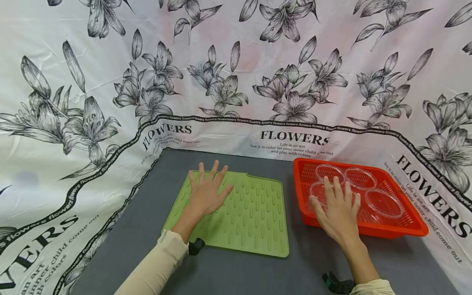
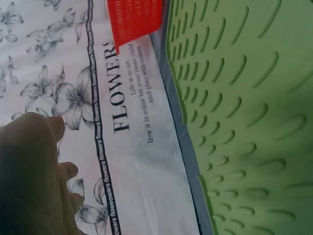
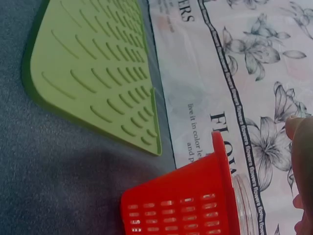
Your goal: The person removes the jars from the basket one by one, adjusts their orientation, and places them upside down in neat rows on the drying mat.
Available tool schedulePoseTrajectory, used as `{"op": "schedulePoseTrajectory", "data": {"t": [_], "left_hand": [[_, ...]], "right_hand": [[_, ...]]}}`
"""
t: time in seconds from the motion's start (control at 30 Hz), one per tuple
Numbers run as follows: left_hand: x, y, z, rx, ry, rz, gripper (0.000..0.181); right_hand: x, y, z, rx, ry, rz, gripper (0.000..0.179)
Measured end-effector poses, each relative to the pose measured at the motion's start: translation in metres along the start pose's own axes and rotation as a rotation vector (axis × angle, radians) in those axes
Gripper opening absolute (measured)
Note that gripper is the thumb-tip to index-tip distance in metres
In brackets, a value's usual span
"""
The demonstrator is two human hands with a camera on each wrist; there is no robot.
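Over the left part of a green ridged mat, my left hand is spread with straight fingers and holds nothing. My right hand reaches over the near left side of a red plastic basket, its fingers extended and nothing in them. Inside the basket lie several clear round lids or dishes, such as the clear round piece on the right; their exact kind is hard to tell. Whether the right fingertips touch one of them cannot be made out. In the right wrist view the basket stands below the hand.
The mat and basket stand side by side on a dark grey tabletop. A white sheet printed with black flowers rises behind the table and along both sides. Dark straps are on both wrists.
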State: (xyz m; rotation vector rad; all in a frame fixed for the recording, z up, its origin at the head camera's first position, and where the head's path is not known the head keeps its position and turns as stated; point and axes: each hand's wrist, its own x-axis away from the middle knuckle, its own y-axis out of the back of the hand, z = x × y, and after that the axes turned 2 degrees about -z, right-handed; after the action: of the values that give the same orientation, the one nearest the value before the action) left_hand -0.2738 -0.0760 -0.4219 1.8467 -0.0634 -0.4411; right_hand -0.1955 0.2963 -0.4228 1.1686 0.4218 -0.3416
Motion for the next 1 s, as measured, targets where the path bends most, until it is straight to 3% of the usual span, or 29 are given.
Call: {"op": "schedulePoseTrajectory", "data": {"t": [0.73, 1.0], "left_hand": [[-0.004, -0.019, -0.035, 0.091, -0.064, 0.000, 0.063], [-0.008, -0.025, -0.051, 0.082, -0.081, 0.015, 0.062]], "right_hand": [[0.010, 0.008, -0.023, 0.021, -0.112, 0.018, 0.082], [0.015, 0.008, -0.032, 0.043, -0.158, 0.012, 0.086]]}}
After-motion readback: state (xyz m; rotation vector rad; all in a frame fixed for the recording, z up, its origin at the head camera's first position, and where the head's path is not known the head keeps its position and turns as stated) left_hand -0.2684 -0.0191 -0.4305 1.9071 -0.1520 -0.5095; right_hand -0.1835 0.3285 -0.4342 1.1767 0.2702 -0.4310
